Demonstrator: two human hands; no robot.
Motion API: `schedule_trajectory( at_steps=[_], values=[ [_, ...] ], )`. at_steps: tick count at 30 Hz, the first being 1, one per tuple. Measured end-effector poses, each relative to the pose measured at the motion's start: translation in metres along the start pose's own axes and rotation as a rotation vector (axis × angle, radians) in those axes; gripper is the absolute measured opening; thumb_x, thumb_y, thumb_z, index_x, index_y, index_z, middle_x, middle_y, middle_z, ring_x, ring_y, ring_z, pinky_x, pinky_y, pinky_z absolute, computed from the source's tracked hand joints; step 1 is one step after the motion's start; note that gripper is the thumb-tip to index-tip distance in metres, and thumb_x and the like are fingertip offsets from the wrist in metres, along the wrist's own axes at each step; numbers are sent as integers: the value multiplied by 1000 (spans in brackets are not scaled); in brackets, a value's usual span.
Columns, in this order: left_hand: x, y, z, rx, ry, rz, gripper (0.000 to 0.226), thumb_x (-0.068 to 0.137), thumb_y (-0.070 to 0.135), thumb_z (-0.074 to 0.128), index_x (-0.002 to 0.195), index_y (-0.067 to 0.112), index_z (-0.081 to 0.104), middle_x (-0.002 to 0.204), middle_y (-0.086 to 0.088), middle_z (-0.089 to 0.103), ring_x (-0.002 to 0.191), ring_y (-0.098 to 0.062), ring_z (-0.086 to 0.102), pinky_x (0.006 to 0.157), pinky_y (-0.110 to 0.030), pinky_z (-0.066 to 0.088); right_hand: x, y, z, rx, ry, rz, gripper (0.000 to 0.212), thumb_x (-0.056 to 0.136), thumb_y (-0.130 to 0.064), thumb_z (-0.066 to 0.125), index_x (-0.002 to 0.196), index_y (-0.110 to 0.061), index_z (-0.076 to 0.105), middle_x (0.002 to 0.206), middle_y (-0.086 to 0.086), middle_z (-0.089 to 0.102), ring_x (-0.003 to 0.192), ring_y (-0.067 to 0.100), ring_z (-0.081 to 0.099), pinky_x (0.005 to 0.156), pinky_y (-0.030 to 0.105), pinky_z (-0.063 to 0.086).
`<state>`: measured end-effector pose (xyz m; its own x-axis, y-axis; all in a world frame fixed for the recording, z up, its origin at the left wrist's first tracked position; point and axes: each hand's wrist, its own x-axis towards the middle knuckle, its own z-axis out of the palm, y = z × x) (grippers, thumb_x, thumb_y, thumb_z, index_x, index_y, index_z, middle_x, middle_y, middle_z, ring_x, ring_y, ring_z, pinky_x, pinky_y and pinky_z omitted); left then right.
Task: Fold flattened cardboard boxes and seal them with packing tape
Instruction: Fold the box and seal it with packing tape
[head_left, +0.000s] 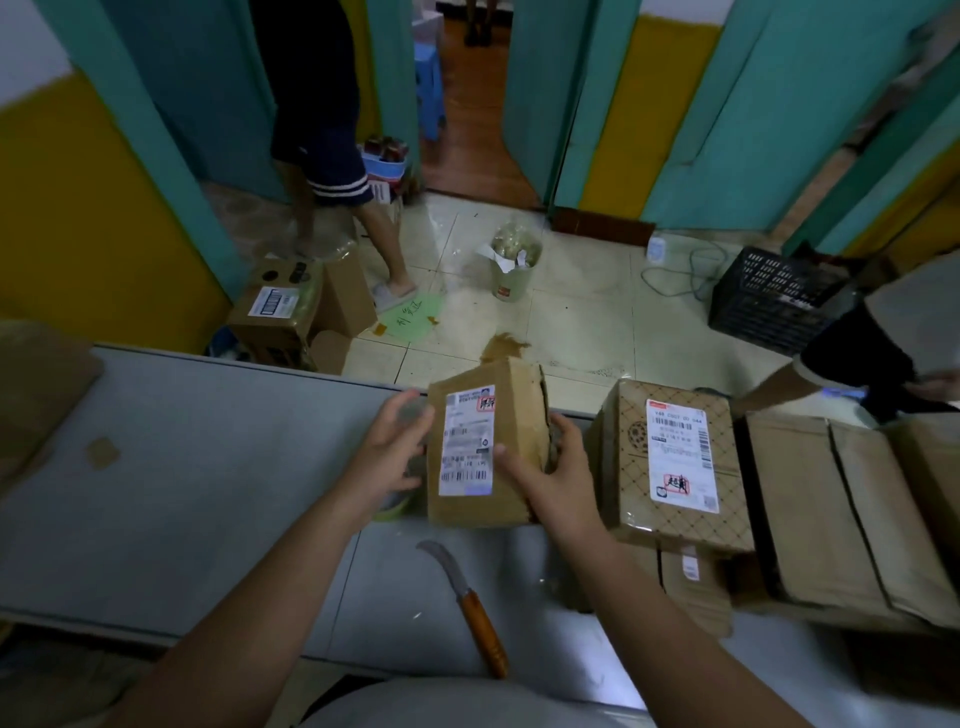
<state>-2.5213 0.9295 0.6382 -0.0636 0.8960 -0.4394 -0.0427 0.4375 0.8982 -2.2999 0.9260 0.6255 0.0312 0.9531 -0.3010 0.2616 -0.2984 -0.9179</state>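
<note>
battered labelled cardboard box (485, 447) upright on grey table (182, 467)

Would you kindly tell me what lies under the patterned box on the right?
Flattened cardboard pokes out from beneath the patterned box at its near edge. How many pieces lie under it is covered.

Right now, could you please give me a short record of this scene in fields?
surface: grey table
left hand: grips tape roll, left of box
right hand: grips box, thumb on top
knife: lies on table, untouched
patterned box: right of held box
</note>
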Motion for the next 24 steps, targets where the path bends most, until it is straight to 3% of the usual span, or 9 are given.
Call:
schedule_trajectory(
  at_steps=[3, 5, 7, 10, 12, 16, 18, 21, 24],
  values=[
    [2, -9, 18, 107, -97, -2, 80, 80, 72, 69, 151, 56, 36, 131, 18, 68, 112, -12, 72, 89, -46, 63, -9, -8, 2, -130, 13, -70, 112, 65, -81, 77, 156, -40, 26, 145, -2, 36, 127, 16, 50, 108, 46, 52],
    [5, -17, 30, 86, -72, 27, 86, 75, 79, 69, 152, 59, 35, 142, 15, 60, 119, -15, 69, 94, -47, 62, -16, -16, -1, -249, 6, -121, 111, 68, -84, 70, 158, -41, 21, 140, -2, 34, 123, 18, 51, 106, 45, 53],
    [7, -22, 41, 1, -71, 24, 79, 79, 79, 65, 151, 60, 38, 145, 15, 57, 123, -16, 67, 90, -41, 64, -20, -23, -8, -393, -9, -170, 106, 74, -85, 64, 159, -42, 18, 143, 0, 32, 124, 21, 52, 104, 43, 53],
    [5, -24, 58, -41, -125, -23, 56, 94, 71, 53, 147, 54, 47, 140, 16, 58, 120, -4, 61, 86, -25, 57, -23, -34, -16, -615, -9, -240, 92, 81, -83, 56, 153, -37, 22, 157, 1, 24, 136, 30, 46, 101, 50, 55],
    [9, -30, 67, -15, -150, -64, 53, 95, 73, 47, 144, 50, 49, 145, 11, 55, 125, -8, 57, 96, -28, 51, -24, -37, -19, -762, -9, -249, 89, 86, -78, 54, 153, -30, 21, 160, 6, 22, 139, 33, 42, 102, 50, 53],
    [21, -43, 85, 24, -249, -94, 79, 86, 89, 43, 154, 48, 46, 154, 14, 53, 143, -13, 46, 123, -46, 35, -21, -40, -31, -989, -30, -203, 94, 93, -70, 53, 158, -15, 15, 164, 16, 17, 144, 37, 34, 111, 48, 44],
    [24, -43, 94, 4, -289, -100, 68, 87, 89, 41, 147, 57, 47, 154, 14, 54, 142, -14, 48, 122, -52, 37, -18, -40, -37, -1085, -36, -183, 93, 94, -69, 52, 159, -13, 16, 164, 18, 18, 145, 38, 34, 112, 48, 43],
    [24, -34, 106, -10, -301, -83, 30, 107, 65, 32, 132, 67, 49, 137, 21, 61, 124, -4, 57, 109, -46, 49, -14, -38, -43, -1211, -9, -189, 89, 93, -72, 48, 154, -12, 26, 154, 19, 35, 136, 36, 41, 108, 46, 46],
    [24, -33, 108, 28, -326, -42, 37, 110, 58, 29, 144, 61, 44, 140, 20, 59, 126, -3, 57, 109, -45, 50, -10, -38, -47, -1338, -5, -211, 80, 90, -76, 46, 143, -15, 43, 144, 14, 50, 133, 36, 43, 110, 49, 40]
  ],
)
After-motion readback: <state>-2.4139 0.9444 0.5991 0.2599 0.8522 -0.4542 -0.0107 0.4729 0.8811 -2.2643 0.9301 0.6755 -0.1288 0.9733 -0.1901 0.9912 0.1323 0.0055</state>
